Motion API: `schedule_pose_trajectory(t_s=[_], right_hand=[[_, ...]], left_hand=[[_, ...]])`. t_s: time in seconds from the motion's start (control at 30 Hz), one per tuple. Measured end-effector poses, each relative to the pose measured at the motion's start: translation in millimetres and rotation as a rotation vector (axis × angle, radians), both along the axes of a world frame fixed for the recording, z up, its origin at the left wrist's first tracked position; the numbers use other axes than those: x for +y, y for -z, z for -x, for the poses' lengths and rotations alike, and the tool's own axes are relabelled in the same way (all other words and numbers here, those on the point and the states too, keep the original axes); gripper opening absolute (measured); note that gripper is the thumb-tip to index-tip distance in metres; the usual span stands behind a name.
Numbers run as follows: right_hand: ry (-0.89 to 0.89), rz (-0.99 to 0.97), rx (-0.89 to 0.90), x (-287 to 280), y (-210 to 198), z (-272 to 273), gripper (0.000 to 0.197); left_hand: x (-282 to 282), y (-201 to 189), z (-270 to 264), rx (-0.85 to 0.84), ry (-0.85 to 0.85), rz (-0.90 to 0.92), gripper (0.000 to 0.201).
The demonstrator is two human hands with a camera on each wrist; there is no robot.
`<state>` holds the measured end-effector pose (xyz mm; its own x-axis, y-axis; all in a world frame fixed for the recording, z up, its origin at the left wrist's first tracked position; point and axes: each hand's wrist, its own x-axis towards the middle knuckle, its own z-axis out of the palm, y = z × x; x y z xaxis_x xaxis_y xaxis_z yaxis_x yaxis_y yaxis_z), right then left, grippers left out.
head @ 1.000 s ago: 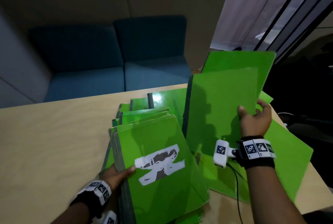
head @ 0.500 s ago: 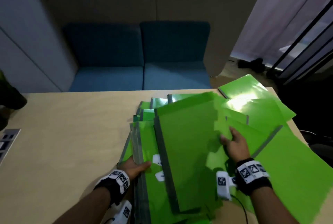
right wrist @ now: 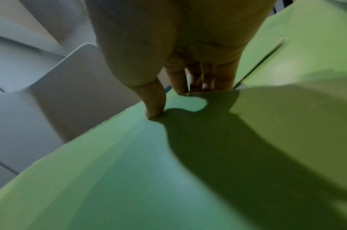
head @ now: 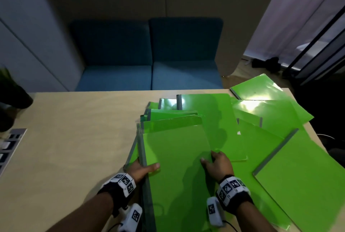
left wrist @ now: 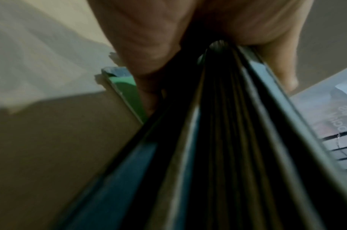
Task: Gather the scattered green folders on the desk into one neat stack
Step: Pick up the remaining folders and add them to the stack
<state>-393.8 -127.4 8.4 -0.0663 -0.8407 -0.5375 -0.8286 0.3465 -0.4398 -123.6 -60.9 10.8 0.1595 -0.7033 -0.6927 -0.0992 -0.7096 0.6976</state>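
Note:
A stack of green folders (head: 168, 123) lies fanned on the wooden desk (head: 74, 138). My left hand (head: 143, 169) grips the stack's grey spine edge, thumb on top. The left wrist view shows the spines (left wrist: 227, 140) held between thumb and fingers (left wrist: 145, 46). The top folder (head: 177, 157) lies flat on the stack. My right hand (head: 216, 162) holds its right edge, with the thumb (right wrist: 154, 105) pressing on the cover (right wrist: 148, 171) and the fingers curled over the edge. Several loose green folders (head: 308, 185) lie spread to the right, up to the far corner (head: 261, 89).
A blue sofa (head: 149, 63) stands beyond the desk's far edge. A socket panel (head: 9, 147) is set into the desk at the left, near a dark plant pot (head: 11, 97). Some loose folders overhang the desk's right edge.
The folder my right hand held upright has come down and now lies flat on the stack. My left hand has kept its grip on the stack's left edge.

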Motion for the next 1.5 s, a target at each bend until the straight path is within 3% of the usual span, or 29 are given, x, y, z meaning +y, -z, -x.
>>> schedule_pose_trajectory(t_s=[0.17,0.27,0.37,0.43,0.57,0.73,0.83,1.0,1.1,1.17,1.2,1.3,1.33,1.4,1.43,1.5], right_hand=[[0.091,0.046,-0.1,6.1,-6.8,-10.0,0.066],[0.134,0.071,-0.221,8.0,-16.3,-22.1,0.077],[0.178,0.045,-0.402,2.9,-25.0,-37.7,0.058],[0.189,-0.026,-0.536,3.6,-33.6,-54.4,0.057],[0.035,-0.078,-0.519,12.8,-38.1,-94.1,0.084],[-0.047,-0.218,-0.54,22.8,-33.2,-124.6,0.084],[-0.061,-0.31,-0.583,31.2,-31.1,-141.7,0.089],[-0.264,-0.292,-0.346,21.8,-14.0,-161.9,0.089],[-0.365,-0.208,-0.082,8.9,-4.7,-172.8,0.076],[-0.435,-0.191,-0.015,-5.0,-2.8,-178.4,0.072],[-0.485,-0.182,0.018,-12.8,-6.0,-180.8,0.073],[-0.611,-0.035,0.176,-42.1,-26.1,-184.2,0.102],[-0.602,0.034,0.152,-55.0,-32.6,-187.7,0.102],[-0.605,0.136,0.016,-76.7,-37.9,-199.8,0.078],[-0.69,0.167,-0.017,-85.3,-38.8,-209.1,0.07],[-0.916,0.174,0.029,-94.6,-33.6,-229.3,0.072]], left_hand=[[8.4,5.1,-5.6,0.071,-0.18,0.092,0.104],[18.0,1.2,-17.8,0.145,-0.222,0.129,0.109],[26.7,-4.1,-40.1,0.188,-0.23,0.115,0.106],[29.9,-9.7,-57.1,0.195,-0.24,0.127,0.105],[35.9,-15.6,-92.4,0.204,-0.235,0.118,0.108],[62.4,-8.7,-128.0,0.17,-0.254,0.079,0.115],[77.8,-2.4,-141.1,0.233,-0.306,0.024,0.106],[71.8,3.9,-156.5,0.057,-0.385,0.085,0.128],[65.1,1.2,-159.4,0.153,-0.367,0.028,0.108],[64.5,9.9,-167.0,0.2,-0.365,-0.021,0.114],[64.1,11.1,-169.7,0.211,-0.374,-0.037,0.116],[63.1,13.5,-174.0,0.185,-0.411,-0.007,0.119],[62.2,13.8,-174.7,0.18,-0.428,0.013,0.128],[59.8,13.0,-175.1,0.186,-0.405,0.023,0.131],[57.6,12.8,-175.2,0.203,-0.378,0.005,0.124],[51.7,14.5,-179.0,0.217,-0.358,-0.015,0.11]])
